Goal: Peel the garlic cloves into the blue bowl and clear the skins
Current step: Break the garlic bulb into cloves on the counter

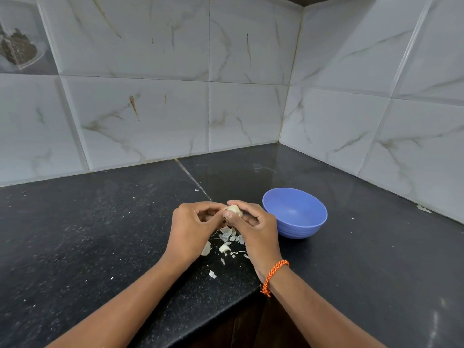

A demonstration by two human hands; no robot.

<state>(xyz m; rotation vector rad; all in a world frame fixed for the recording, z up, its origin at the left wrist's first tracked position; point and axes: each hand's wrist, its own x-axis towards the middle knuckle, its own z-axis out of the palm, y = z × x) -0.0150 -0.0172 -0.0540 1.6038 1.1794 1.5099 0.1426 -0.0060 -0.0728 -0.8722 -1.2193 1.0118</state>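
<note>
Both hands meet over the black counter around a pale piece of garlic (234, 211). My right hand (253, 229) pinches it between thumb and forefinger. My left hand (192, 227) has its fingers curled against the garlic's left side, pinching at its skin. Under the hands lies a scatter of white garlic skins (227, 241). The blue bowl (295, 213) stands just to the right of my right hand, and its inside looks empty.
The black stone counter (100, 234) runs into a corner of white marbled wall tiles (246, 116). Its front edge cuts in below my right wrist. A few skin flakes lie apart, one (212, 274) near the edge and one (423, 209) by the right wall.
</note>
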